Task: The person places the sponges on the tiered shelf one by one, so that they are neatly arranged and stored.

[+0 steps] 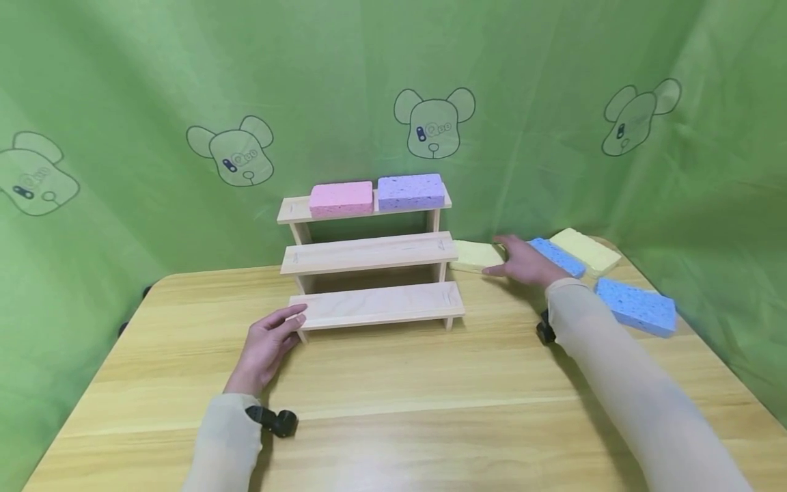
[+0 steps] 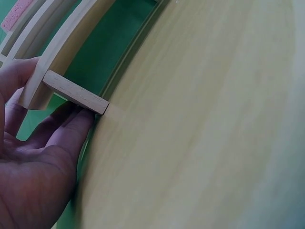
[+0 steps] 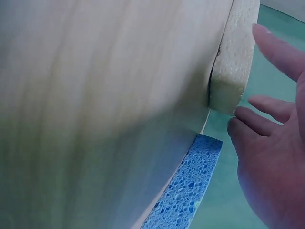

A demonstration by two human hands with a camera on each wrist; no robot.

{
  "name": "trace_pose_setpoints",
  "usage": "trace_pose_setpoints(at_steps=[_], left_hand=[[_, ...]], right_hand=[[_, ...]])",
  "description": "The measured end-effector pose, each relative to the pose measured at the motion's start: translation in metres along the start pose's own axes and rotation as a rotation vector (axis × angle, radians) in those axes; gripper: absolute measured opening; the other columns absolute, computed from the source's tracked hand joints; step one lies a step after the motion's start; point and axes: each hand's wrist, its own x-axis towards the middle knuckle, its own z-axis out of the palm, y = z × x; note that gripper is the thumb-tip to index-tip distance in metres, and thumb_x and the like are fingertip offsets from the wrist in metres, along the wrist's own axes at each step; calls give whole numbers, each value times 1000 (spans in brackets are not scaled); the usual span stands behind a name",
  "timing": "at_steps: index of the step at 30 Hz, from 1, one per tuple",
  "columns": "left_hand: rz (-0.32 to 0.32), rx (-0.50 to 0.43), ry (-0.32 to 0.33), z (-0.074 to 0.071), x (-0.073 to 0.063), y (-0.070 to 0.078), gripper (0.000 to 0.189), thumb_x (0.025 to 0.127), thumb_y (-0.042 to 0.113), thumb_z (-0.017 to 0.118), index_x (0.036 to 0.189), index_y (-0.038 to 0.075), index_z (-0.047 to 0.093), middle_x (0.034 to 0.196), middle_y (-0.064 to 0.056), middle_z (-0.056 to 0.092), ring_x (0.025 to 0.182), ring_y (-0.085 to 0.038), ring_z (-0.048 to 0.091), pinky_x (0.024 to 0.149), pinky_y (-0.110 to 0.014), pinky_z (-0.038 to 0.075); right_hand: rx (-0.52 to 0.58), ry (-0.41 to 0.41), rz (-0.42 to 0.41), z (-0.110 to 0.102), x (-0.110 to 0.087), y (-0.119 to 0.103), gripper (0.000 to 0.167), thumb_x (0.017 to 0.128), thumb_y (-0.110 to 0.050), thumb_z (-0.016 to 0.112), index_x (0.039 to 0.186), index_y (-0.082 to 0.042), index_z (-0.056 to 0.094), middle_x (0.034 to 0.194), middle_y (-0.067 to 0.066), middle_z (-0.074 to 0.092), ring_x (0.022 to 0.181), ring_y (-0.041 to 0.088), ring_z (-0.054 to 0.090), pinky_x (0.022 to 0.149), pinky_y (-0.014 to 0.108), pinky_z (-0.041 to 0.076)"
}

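Note:
A three-step wooden rack (image 1: 375,304) stands on the table. My left hand (image 1: 270,345) grips the left end of its lowest step, a finger over the board and others at the leg (image 2: 76,91). Right of the rack, a pale yellow sponge (image 1: 473,255) lies flat on the table, its left end by the middle step. My right hand (image 1: 525,263) reaches over its right end, thumb and fingers spread. In the right wrist view the fingertips (image 3: 259,33) are right at the yellow sponge's edge (image 3: 228,90).
A pink sponge (image 1: 341,198) and a purple sponge (image 1: 410,192) sit on the top step. Blue sponges (image 1: 636,306) and another yellow sponge (image 1: 585,251) lie at the table's right side. A green curtain (image 1: 344,82) hangs behind the table (image 1: 393,410).

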Motion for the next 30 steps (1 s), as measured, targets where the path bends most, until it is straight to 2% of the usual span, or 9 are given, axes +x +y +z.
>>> trace_pose_setpoints(at_steps=[5, 10, 20, 30], left_hand=[[-9, 19, 2, 1, -1, -1, 33, 91, 7, 70, 124, 3, 67, 141, -10, 48, 110, -18, 60, 97, -31, 50], [-2, -5, 4, 2, -1, -1, 28, 91, 5, 69, 119, 5, 70, 140, -11, 48, 109, -18, 60, 97, -32, 50], [-1, -17, 2, 2, -1, 0, 23, 91, 3, 69, 112, 10, 74, 140, -12, 48, 109, -19, 60, 96, -32, 51], [-11, 6, -9, -1, -2, 2, 31, 90, 6, 70, 121, 5, 69, 142, -12, 46, 111, -19, 60, 98, -33, 50]], right_hand=[[-7, -18, 14, 1, 1, 4, 80, 89, -19, 73, 142, 20, 29, 143, 40, 31, 133, 53, 28, 113, 60, 20], [-26, -15, 16, 0, -1, 5, 74, 88, -15, 72, 141, 19, 32, 141, 40, 34, 131, 54, 30, 112, 61, 22], [22, 15, -7, -2, -10, 8, 75, 86, -19, 76, 141, 15, 39, 138, 36, 39, 129, 50, 34, 110, 61, 26], [47, 42, 1, -10, -22, 8, 72, 87, -25, 76, 140, 12, 43, 139, 35, 38, 130, 49, 32, 110, 61, 25]])
